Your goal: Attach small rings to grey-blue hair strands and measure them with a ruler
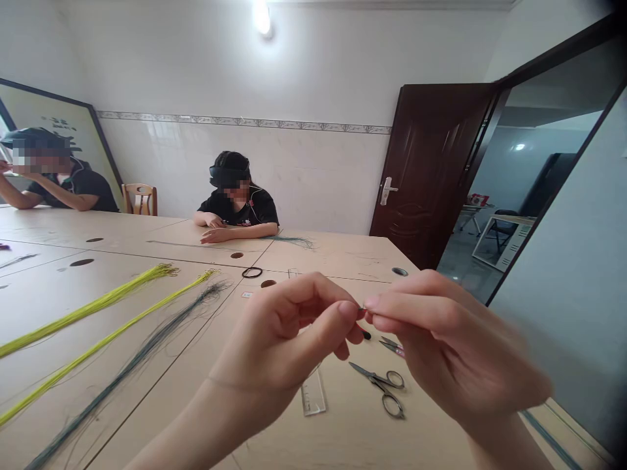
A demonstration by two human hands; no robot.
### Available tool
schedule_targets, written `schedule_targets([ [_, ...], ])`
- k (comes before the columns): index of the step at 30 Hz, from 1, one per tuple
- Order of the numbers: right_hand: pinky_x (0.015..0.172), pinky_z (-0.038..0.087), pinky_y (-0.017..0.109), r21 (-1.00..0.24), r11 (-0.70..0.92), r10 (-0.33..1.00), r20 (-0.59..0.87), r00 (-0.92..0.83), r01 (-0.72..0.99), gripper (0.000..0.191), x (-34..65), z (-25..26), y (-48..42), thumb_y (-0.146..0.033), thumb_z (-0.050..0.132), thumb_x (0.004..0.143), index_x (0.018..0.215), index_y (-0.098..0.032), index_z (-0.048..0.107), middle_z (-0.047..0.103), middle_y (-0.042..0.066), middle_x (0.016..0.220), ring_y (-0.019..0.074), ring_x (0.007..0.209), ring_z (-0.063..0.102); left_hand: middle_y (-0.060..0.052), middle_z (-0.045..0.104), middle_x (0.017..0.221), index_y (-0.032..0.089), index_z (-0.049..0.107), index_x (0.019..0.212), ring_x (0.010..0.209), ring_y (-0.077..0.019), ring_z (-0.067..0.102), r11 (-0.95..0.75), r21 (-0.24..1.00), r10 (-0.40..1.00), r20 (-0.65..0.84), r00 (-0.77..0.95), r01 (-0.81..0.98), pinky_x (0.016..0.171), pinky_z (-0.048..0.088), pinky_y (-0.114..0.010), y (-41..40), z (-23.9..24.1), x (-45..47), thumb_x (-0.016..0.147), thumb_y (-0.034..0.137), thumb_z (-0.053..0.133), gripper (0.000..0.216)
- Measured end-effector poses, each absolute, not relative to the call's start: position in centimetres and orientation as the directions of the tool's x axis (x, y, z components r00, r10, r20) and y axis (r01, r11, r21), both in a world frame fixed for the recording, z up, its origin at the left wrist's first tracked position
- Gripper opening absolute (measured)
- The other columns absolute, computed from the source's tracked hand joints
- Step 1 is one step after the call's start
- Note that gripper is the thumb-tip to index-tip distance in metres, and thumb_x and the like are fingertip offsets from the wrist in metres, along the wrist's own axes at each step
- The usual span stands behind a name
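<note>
Between the pinched fingertips of the left hand and right hand, both closed to a fine grip, sits something too small to identify, perhaps a fine strand. Small silver scissors and a clear plastic ruler lie below on the pale wooden table; yellow-green fibre bundles and a dark strand bundle remain alongside, so work seems early. No writing is legible.

Both hands raised, pinched fingertips meeting.

Head camera looks forward-down, close over table.
</note>
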State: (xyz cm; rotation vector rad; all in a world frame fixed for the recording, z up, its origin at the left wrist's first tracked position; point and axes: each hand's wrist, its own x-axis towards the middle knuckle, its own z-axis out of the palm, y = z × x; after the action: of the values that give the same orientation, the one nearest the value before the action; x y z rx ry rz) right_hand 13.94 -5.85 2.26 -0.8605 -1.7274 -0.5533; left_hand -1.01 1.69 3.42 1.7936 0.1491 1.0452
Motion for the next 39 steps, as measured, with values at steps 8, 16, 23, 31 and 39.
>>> schedule_targets([
  [8,0.048,0.043,0.014,-0.519,0.474,0.668,0.739,0.094,0.711,0.018,13.2,3.3,-7.1,-0.028,0.051,0.092,0.078,-0.025,0.060,0.058,-0.006,0.067,0.0053,0.059,0.055,0.009,0.058,0.065,0.023,0.058,0.077,0.060,-0.0059,0.056,-0.911,0.412,0.373,0.848,0.376,-0.026,0.063,0.047,-0.017,0.9,2.9,-1.4,0.080,0.006,0.059,0.018],
  [16,0.055,0.049,0.014,-0.530,0.539,0.662,0.747,0.059,0.655,0.009,13.2,3.2,-7.5,-0.018,0.056,0.088,0.083,-0.025,0.060,0.058,-0.005,0.072,0.0058,0.063,0.058,0.008,0.059,0.065,0.022,0.058,0.075,0.059,-0.0052,0.053,-0.902,0.425,0.372,0.849,0.376,-0.068,0.062,0.046,-0.017,0.6,2.9,-1.2,0.080,0.005,0.057,0.018],
  [23,0.059,0.050,0.014,-0.471,0.615,0.609,0.793,-0.002,0.633,0.013,13.0,2.8,-7.2,-0.012,0.053,0.089,0.087,-0.024,0.058,0.059,-0.005,0.076,0.0053,0.070,0.057,0.006,0.059,0.056,0.019,0.059,0.064,0.052,-0.0063,0.055,-0.790,0.582,0.472,0.778,0.415,-0.194,0.048,0.044,-0.016,0.5,3.7,-1.0,0.074,0.003,0.052,0.020],
  [31,0.060,0.047,0.018,-0.420,0.622,0.570,0.821,-0.015,0.661,0.012,13.2,2.9,-7.0,-0.011,0.054,0.089,0.087,-0.022,0.058,0.059,-0.004,0.077,0.0066,0.070,0.055,0.004,0.058,0.057,0.018,0.060,0.065,0.053,-0.0086,0.056,-0.772,0.612,0.499,0.751,0.432,-0.170,0.048,0.046,-0.019,0.3,3.7,-1.3,0.078,0.012,0.055,0.014],
  [39,0.060,0.047,0.022,-0.353,0.660,0.509,0.859,-0.049,0.663,0.017,13.2,2.8,-6.9,-0.007,0.057,0.086,0.093,-0.022,0.060,0.060,-0.003,0.079,0.0087,0.073,0.055,0.005,0.056,0.059,0.019,0.058,0.068,0.055,-0.0075,0.054,-0.770,0.603,0.488,0.767,0.417,-0.207,0.050,0.046,-0.019,0.4,3.6,-1.3,0.079,0.009,0.053,0.017],
])
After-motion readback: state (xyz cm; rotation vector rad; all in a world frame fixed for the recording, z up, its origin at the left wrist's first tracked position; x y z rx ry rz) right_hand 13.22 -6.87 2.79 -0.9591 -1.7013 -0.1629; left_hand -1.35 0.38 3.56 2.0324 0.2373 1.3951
